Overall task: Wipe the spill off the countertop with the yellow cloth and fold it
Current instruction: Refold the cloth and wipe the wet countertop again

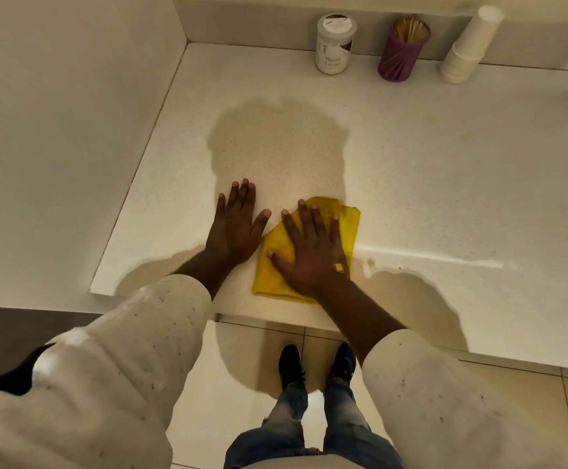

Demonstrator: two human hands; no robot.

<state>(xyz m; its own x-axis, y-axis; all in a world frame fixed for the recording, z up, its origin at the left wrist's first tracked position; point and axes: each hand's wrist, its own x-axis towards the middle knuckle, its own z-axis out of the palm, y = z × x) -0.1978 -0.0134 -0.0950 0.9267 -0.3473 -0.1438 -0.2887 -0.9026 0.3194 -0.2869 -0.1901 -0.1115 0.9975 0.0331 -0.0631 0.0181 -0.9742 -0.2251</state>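
Observation:
The yellow cloth (345,221) lies folded on the white speckled countertop (445,184) near its front edge. My right hand (311,252) presses flat on top of the cloth, fingers spread. Just left of the cloth, my left hand (237,225) rests flat on the bare counter, fingers apart, its thumb close to the cloth's edge. A thin wet streak (438,257) with small droplets runs along the counter to the right of the cloth.
Against the back wall stand a white jar (335,44), a purple holder of wooden sticks (402,50) and a leaning stack of white paper cups (468,49). A side wall (73,130) borders the counter on the left. Tiled floor and my shoes lie below the front edge.

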